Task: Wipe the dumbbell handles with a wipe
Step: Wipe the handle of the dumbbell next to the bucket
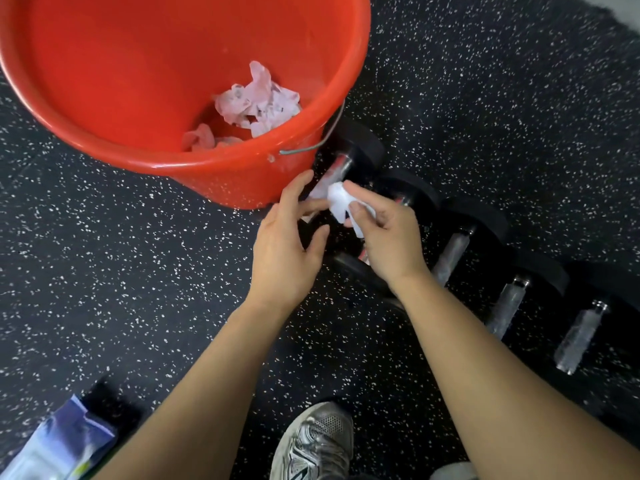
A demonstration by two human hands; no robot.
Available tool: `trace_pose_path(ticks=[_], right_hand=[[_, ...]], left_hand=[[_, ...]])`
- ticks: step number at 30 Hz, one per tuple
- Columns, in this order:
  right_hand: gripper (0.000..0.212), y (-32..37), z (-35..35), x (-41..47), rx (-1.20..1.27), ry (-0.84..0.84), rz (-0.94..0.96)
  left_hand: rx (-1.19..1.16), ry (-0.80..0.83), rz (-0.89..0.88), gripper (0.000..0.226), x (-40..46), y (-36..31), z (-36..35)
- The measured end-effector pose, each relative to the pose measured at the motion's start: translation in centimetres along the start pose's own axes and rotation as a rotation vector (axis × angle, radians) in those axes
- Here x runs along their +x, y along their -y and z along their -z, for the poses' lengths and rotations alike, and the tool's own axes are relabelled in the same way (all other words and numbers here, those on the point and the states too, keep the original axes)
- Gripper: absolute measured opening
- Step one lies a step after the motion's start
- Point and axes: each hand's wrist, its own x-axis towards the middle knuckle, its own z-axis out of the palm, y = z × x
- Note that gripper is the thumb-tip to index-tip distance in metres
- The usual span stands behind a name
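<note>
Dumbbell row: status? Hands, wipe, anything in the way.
Right hand pinching white wipe; left hand open beside it. Both over dumbbell handle nearest red bucket, which crowds it.

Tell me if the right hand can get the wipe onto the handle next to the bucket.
Probably yes. The right hand holds the wipe just beside that handle, with nothing between them. The bucket crowds the handle's far side, and the left hand hovers open near its lower end.
</note>
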Motion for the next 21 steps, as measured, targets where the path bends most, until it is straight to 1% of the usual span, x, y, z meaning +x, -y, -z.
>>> trace_pose_path(ticks=[2,4,8,13,15,18,19,21], right_hand=[[0.034,-0.4,0.0,1.3,-0.075,-0.005,-0.006],[0.035,-0.8,-0.2,2.4,-0.180,0.034,-0.002],[0.037,-1.6,-1.2,4.4,-0.383,0.081,0.077],[0.040,-1.8,-2.0,5.7,-0.507,0.130,0.134],[0.040,-2.1,-2.2,5.7,-0.536,0.213,0.200],[0.038,-2.3,-2.6,5.3,-0.624,0.419,0.337],[0.038,-2.3,-2.6,5.3,-0.670,0.450,0.377],[0.040,-2.0,-2.4,5.8,-0.757,0.421,0.434]], left_hand=[[0.108,-0.033,-0.004,0.079,0.3,1.2,0.2],[0.197,-0.042,0.020,0.082,0.5,2.3,0.3],[0.269,-0.029,0.038,0.086,0.7,3.4,0.2],[0.242,-0.038,0.063,0.091,0.8,3.6,-0.1],[0.225,-0.040,0.053,0.092,0.7,3.7,-0.2],[0.222,-0.051,0.030,0.092,0.4,3.9,-0.3],[0.220,-0.053,0.025,0.092,0.3,4.1,-0.4],[0.206,-0.052,0.020,0.091,0.1,4.4,-0.3]])
